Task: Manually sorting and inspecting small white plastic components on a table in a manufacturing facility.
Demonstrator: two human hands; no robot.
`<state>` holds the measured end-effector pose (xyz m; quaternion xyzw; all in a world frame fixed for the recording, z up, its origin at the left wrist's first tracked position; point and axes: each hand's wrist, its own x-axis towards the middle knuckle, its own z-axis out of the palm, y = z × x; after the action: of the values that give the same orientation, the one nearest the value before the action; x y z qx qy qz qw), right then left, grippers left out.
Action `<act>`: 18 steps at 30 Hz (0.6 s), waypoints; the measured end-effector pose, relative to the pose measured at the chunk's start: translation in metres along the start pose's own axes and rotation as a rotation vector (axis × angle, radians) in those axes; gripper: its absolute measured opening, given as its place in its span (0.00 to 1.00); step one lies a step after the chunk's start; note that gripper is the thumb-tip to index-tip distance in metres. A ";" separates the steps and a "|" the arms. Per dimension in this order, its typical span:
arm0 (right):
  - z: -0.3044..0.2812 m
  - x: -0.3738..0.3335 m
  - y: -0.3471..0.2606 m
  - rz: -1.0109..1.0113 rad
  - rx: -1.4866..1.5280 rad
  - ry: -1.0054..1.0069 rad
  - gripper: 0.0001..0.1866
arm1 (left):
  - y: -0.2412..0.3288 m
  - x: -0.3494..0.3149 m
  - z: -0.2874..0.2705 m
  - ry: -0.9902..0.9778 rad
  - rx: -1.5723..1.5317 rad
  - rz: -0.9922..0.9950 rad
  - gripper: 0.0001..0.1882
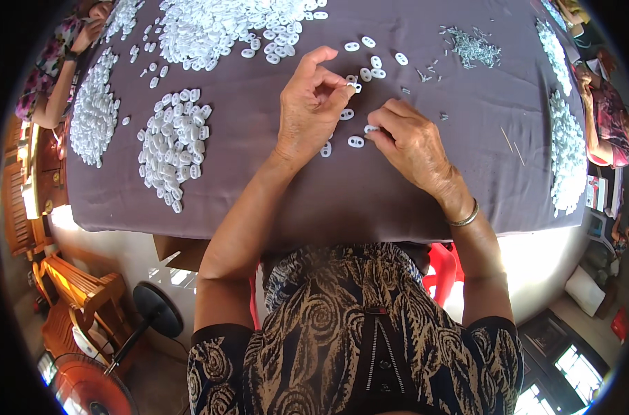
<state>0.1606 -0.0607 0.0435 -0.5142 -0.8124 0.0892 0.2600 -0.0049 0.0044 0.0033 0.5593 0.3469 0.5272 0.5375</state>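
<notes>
My left hand (309, 111) is raised over the cloth, with thumb and index finger pinched on a small white two-holed oval piece (357, 87). To its right, my right hand (415, 142) grips another white oval piece (371, 129) between thumb and fingertips, close above the table. Under and between the hands lie loose pieces of the same kind, among them one white oval (356, 142) and another white oval (326, 149). Beyond my fingers several more are scattered, including a white oval (402, 59). Both palms are turned away from view.
Dark cloth covers the table (259, 200). White pieces form a big heap (211, 31) at the far left and a smaller pile (172, 142) nearer. Tiny metal parts (472, 48) lie far right. Two thin sticks (514, 146) rest on the right. Other people (605, 121) sit at both sides.
</notes>
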 end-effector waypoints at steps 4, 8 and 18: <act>-0.001 0.004 0.005 0.073 0.081 -0.028 0.06 | 0.003 0.000 -0.001 -0.016 -0.019 -0.010 0.23; -0.007 0.026 0.014 0.348 0.498 0.062 0.02 | 0.002 -0.001 0.000 -0.020 -0.031 -0.002 0.23; 0.007 0.053 0.020 0.413 0.779 0.104 0.03 | 0.002 0.000 -0.002 -0.068 -0.026 -0.022 0.25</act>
<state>0.1547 -0.0041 0.0465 -0.5333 -0.5842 0.4129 0.4515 -0.0075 0.0045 0.0052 0.5659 0.3276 0.5066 0.5619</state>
